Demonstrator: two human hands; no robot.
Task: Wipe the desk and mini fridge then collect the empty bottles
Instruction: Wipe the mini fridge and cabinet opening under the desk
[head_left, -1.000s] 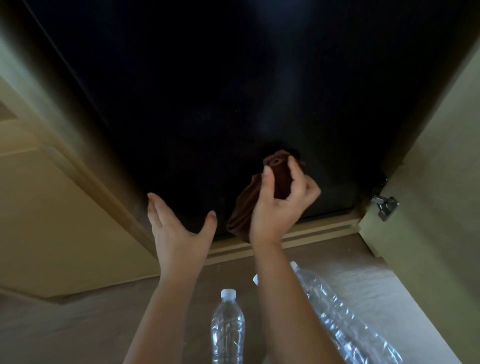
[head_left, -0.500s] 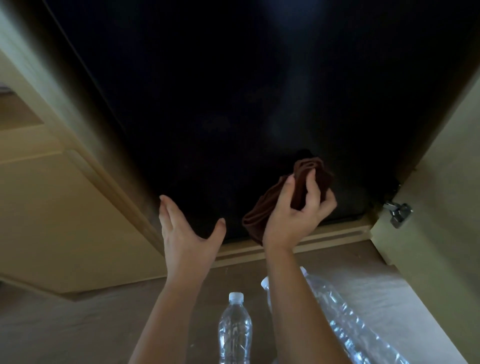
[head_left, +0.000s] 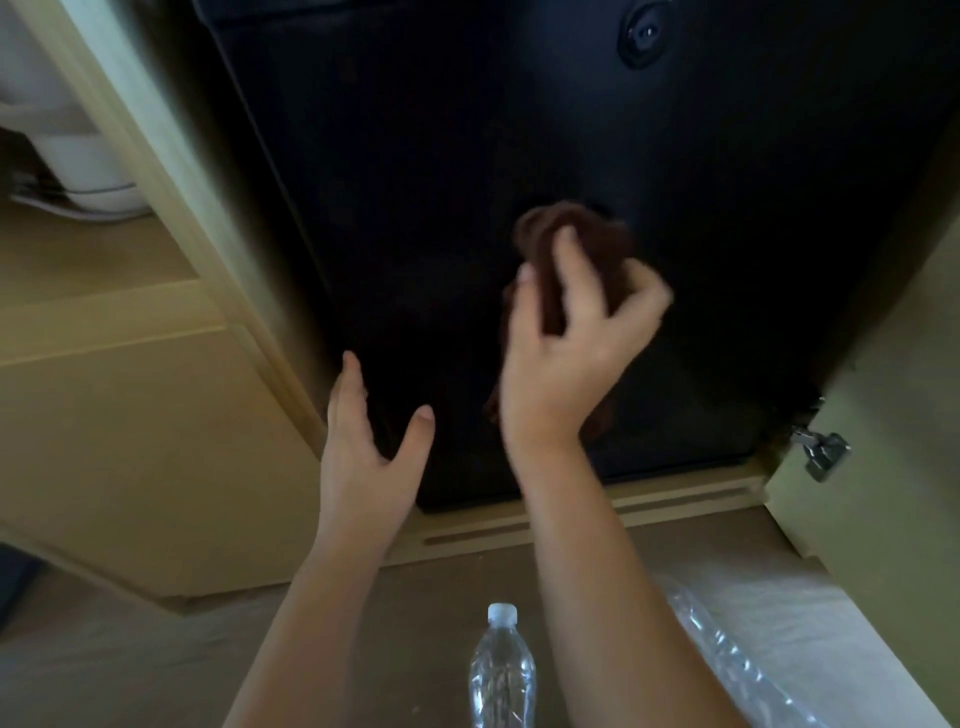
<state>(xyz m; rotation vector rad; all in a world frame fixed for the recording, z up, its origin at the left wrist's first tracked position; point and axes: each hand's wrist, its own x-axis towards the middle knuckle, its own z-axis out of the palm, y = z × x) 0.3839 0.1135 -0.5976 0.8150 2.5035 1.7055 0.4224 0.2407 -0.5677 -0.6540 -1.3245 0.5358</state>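
Across the upper and middle of the frame, the black door of the mini fridge (head_left: 441, 156) is seen, set inside a pale wooden cabinet (head_left: 156, 415) whose frame runs down the left and along the bottom of the door. At the right edge, the cabinet's open door (head_left: 893, 415) is shown. Along the bottom, a brown floor (head_left: 130, 675) is visible.

Right of centre, the right hand (head_left: 566, 358) is raised against the fridge front, its fingers curled round a bunched brown cloth (head_left: 571, 239) (motion blur keeps the exact contact of cloth and door from being told). Left of it, the left hand (head_left: 363, 457) is held open, fingers straight and thumb spread, with nothing in it, near the door's lower left corner.

At bottom centre, a clear bottle (head_left: 501, 670) with a white cap is stood upright on the floor between the forearms. A crumpled bottle (head_left: 727, 660) is laid at lower right. A small metal hinge (head_left: 823, 454) is fixed on the open door.
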